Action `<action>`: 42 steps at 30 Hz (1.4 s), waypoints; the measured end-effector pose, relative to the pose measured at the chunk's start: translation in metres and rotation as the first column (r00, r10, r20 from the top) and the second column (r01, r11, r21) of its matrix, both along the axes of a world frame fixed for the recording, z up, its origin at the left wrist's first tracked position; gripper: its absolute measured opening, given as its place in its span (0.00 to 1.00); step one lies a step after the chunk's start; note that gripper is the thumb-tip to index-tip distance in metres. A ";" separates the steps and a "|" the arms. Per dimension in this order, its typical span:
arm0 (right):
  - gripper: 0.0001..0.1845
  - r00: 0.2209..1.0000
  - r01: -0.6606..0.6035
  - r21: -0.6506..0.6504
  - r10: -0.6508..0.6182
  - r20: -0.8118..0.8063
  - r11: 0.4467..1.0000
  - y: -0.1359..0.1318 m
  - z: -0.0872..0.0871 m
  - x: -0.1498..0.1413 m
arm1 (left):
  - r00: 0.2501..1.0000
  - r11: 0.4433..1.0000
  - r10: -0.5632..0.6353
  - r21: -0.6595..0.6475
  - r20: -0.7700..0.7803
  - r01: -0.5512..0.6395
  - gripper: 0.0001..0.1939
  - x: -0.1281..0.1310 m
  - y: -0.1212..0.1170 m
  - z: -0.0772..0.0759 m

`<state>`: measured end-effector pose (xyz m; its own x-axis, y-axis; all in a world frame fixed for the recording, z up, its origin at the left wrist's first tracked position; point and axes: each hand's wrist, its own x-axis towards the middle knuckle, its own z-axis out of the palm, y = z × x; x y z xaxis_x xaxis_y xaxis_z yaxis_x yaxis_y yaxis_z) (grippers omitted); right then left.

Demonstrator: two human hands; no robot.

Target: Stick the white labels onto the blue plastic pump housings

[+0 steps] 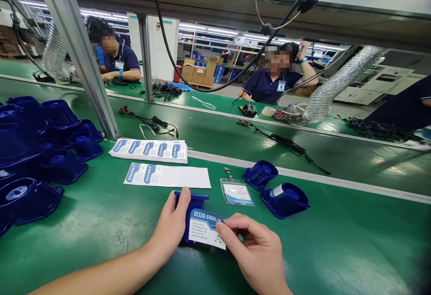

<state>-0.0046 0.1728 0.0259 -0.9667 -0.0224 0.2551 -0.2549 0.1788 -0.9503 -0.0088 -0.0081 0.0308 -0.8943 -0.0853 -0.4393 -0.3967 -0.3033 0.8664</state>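
My left hand (170, 226) is wrapped round a dark blue plastic housing (191, 205) lying on the green bench (101, 214). My right hand (256, 250) pinches a white and blue label (205, 229) printed "DCS2Q-5000L/H" and presses it against the housing's side. Just beyond lies a label backing sheet (167, 175) with two stickers left on it, and behind that a stack of full label sheets (150, 149). Two more blue housings (261, 174) (285, 199) lie to the right, one bearing a label.
A heap of several blue housings (33, 151) fills the left of the bench. A clear badge holder (236, 192) lies near the middle. Behind runs a green conveyor (235, 138) with black cables. Two people in dark blue shirts sit across it. An aluminium post (81, 57) rises at the left.
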 end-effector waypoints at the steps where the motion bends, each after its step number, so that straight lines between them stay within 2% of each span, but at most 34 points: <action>1: 0.11 1.000 0.002 0.000 -0.002 0.005 1.000 0.000 0.000 0.000 | 1.000 1.000 0.000 0.000 0.002 0.000 0.40 0.000 0.000 0.000; 9: 0.11 1.000 -0.002 0.006 0.002 -0.012 1.000 0.000 0.000 0.000 | 1.000 1.000 -0.003 -0.002 -0.008 0.003 0.38 0.000 0.000 -0.004; 19: 0.10 0.994 -0.067 0.092 0.075 -0.085 0.993 0.006 -0.004 -0.004 | 1.000 1.000 0.001 0.003 -0.009 -0.001 0.37 0.001 0.000 -0.002; 26: 0.11 0.997 -0.003 0.044 0.006 -0.072 0.999 0.002 -0.002 -0.002 | 1.000 1.000 -0.008 0.004 -0.004 0.008 0.39 0.000 0.000 -0.001; 29: 0.10 0.989 -0.046 0.090 0.058 -0.133 0.995 0.004 -0.005 -0.005 | 1.000 1.000 -0.010 0.009 0.002 0.010 0.40 -0.001 0.000 -0.002; 32: 0.07 0.958 -0.080 0.126 0.111 -0.264 0.989 0.008 -0.006 -0.005 | 1.000 1.000 -0.004 0.009 0.006 0.004 0.40 -0.002 0.000 -0.005; 36: 0.10 0.898 -0.047 0.103 0.087 -0.432 0.994 0.012 -0.003 -0.003 | 1.000 0.999 0.025 0.028 0.012 -0.025 0.42 -0.004 -0.001 -0.007; 42: 0.10 0.917 -0.054 0.108 0.092 -0.389 0.993 0.010 -0.004 -0.005 | 1.000 1.000 0.029 -0.008 0.001 -0.029 0.43 -0.004 0.000 -0.004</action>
